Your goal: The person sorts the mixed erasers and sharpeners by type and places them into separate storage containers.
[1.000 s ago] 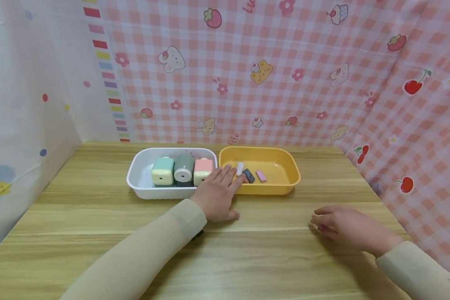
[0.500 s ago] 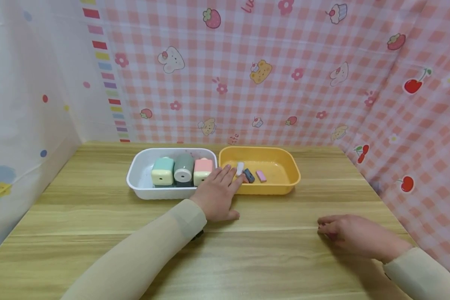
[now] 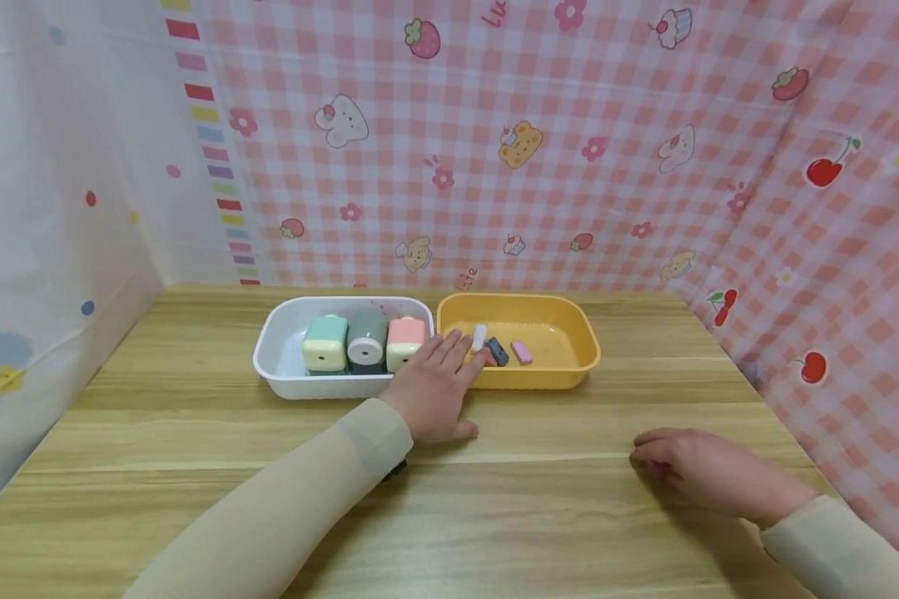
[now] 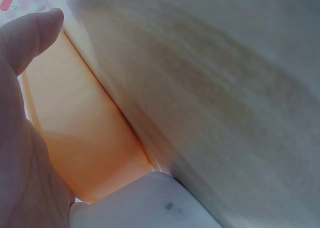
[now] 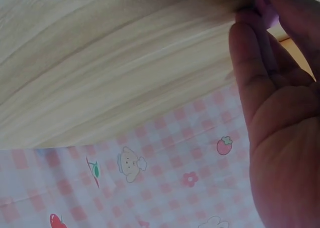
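My left hand [image 3: 433, 391] lies with straight fingers over the front rims where the white tray [image 3: 292, 387] and the yellow tray [image 3: 547, 379] meet. Standing in the white tray are a mint pencil sharpener [image 3: 326, 337], a grey-green one [image 3: 367, 329] and a pink one [image 3: 407, 333], each with a hole in its front. Small blocks lie in the yellow tray: a white one [image 3: 479, 336], a dark blue one [image 3: 498, 351], a pink one [image 3: 521, 352] and an orange-red one partly behind my fingers. Low over the table at right, my right hand [image 3: 707, 470] pinches a small purple-pink block [image 5: 268, 10].
Both trays stand side by side near the back of the wooden table [image 3: 539, 516]. Behind it hangs a pink checked cloth [image 3: 449, 208], which continues along the right side. A whitish cloth [image 3: 67, 225] borders the left.
Over the last second my right hand has moved slightly right and toward me, lower over the table, with the purple-pink block still in its fingers. My left hand and the trays have stayed put.
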`<action>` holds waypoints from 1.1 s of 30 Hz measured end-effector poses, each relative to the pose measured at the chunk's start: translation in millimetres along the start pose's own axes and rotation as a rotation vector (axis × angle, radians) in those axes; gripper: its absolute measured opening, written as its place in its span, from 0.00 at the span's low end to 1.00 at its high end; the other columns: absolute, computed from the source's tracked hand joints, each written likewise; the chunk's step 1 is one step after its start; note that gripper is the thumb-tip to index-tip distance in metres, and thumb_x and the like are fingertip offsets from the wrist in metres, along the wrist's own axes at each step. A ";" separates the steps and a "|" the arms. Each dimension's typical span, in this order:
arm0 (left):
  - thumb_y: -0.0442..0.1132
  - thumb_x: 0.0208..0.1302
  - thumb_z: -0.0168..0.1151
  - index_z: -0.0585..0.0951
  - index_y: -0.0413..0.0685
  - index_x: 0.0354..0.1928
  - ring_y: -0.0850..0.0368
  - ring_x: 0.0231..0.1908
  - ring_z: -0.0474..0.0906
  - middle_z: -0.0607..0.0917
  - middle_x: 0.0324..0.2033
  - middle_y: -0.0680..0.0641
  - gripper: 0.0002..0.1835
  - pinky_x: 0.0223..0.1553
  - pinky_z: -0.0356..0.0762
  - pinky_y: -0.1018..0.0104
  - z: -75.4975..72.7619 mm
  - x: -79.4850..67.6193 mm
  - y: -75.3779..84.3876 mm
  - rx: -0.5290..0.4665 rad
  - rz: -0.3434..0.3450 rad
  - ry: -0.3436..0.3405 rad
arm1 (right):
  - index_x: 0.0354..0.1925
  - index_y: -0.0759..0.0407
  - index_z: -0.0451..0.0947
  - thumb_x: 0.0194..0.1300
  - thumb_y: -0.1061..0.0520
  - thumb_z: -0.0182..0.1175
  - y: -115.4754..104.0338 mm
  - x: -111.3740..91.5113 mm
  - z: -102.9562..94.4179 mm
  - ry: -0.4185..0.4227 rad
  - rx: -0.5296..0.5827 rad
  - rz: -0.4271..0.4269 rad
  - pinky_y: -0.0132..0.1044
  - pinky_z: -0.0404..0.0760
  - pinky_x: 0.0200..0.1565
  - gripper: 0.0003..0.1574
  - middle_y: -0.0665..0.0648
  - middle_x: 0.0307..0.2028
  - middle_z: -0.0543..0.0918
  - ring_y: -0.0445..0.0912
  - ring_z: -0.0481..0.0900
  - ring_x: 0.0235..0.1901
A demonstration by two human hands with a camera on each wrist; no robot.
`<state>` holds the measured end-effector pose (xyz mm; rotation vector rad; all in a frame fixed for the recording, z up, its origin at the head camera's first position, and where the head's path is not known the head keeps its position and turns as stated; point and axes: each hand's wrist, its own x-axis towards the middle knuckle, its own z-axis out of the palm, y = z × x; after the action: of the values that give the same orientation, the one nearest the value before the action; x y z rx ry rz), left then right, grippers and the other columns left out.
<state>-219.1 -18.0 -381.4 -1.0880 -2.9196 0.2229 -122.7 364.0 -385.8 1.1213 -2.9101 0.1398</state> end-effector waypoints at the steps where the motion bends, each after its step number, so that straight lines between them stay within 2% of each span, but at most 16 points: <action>1: 0.77 0.65 0.58 0.49 0.54 0.86 0.43 0.85 0.43 0.52 0.85 0.41 0.58 0.85 0.41 0.48 -0.2 -0.1 0.1 0.001 -0.001 0.000 | 0.42 0.54 0.88 0.55 0.75 0.67 -0.1 0.5 0.7 0.015 0.008 -0.005 0.37 0.86 0.39 0.20 0.46 0.41 0.86 0.34 0.79 0.37; 6: 0.77 0.65 0.57 0.49 0.54 0.86 0.44 0.85 0.43 0.52 0.85 0.42 0.58 0.85 0.41 0.48 -0.4 0.0 0.6 0.010 -0.003 -0.007 | 0.35 0.47 0.81 0.58 0.73 0.70 -0.5 1.2 2.3 0.054 0.042 0.005 0.31 0.79 0.33 0.21 0.37 0.33 0.78 0.29 0.72 0.33; 9: 0.77 0.65 0.57 0.48 0.54 0.86 0.44 0.85 0.43 0.51 0.85 0.42 0.58 0.85 0.41 0.49 -0.3 0.3 0.7 0.013 -0.004 -0.011 | 0.33 0.44 0.76 0.57 0.71 0.72 -0.4 0.8 3.5 0.075 0.054 0.006 0.29 0.75 0.31 0.24 0.34 0.30 0.74 0.28 0.71 0.32; 13: 0.77 0.65 0.57 0.48 0.54 0.86 0.44 0.85 0.43 0.51 0.85 0.42 0.58 0.85 0.40 0.49 0.0 0.5 0.8 0.013 -0.006 -0.009 | 0.32 0.43 0.76 0.54 0.70 0.75 -0.5 0.9 4.9 0.099 0.049 0.005 0.31 0.78 0.32 0.25 0.33 0.30 0.75 0.28 0.72 0.32; 18: 0.77 0.65 0.57 0.49 0.54 0.86 0.44 0.85 0.43 0.51 0.85 0.42 0.58 0.85 0.40 0.49 0.1 0.8 0.9 0.007 -0.009 -0.010 | 0.33 0.44 0.79 0.58 0.68 0.75 -0.5 1.8 7.4 0.112 0.033 0.009 0.36 0.84 0.37 0.20 0.36 0.33 0.79 0.30 0.75 0.35; 22: 0.76 0.65 0.58 0.49 0.54 0.86 0.44 0.85 0.43 0.50 0.85 0.42 0.58 0.85 0.40 0.49 0.3 0.8 0.9 0.005 -0.011 -0.008 | 0.34 0.45 0.83 0.56 0.66 0.77 -0.9 2.5 11.1 0.142 0.007 0.004 0.40 0.88 0.40 0.17 0.42 0.38 0.84 0.35 0.81 0.37; 27: 0.77 0.65 0.57 0.49 0.54 0.86 0.44 0.85 0.43 0.50 0.85 0.42 0.58 0.85 0.39 0.49 0.9 1.0 1.1 0.012 -0.012 -0.008 | 0.37 0.50 0.88 0.53 0.65 0.78 -2.5 4.4 15.6 0.199 -0.004 -0.016 0.40 0.89 0.41 0.15 0.48 0.40 0.87 0.40 0.85 0.38; 33: 0.77 0.65 0.58 0.49 0.54 0.86 0.44 0.85 0.43 0.51 0.85 0.42 0.58 0.85 0.40 0.49 0.6 0.8 1.4 0.017 -0.011 -0.005 | 0.38 0.51 0.89 0.54 0.63 0.79 -6.1 7.8 17.7 0.225 -0.029 -0.012 0.39 0.89 0.40 0.13 0.50 0.41 0.87 0.43 0.86 0.39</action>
<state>-218.8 -16.5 -382.2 -1.0700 -2.9220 0.2506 -124.1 352.6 -402.6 1.0446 -2.6985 0.2088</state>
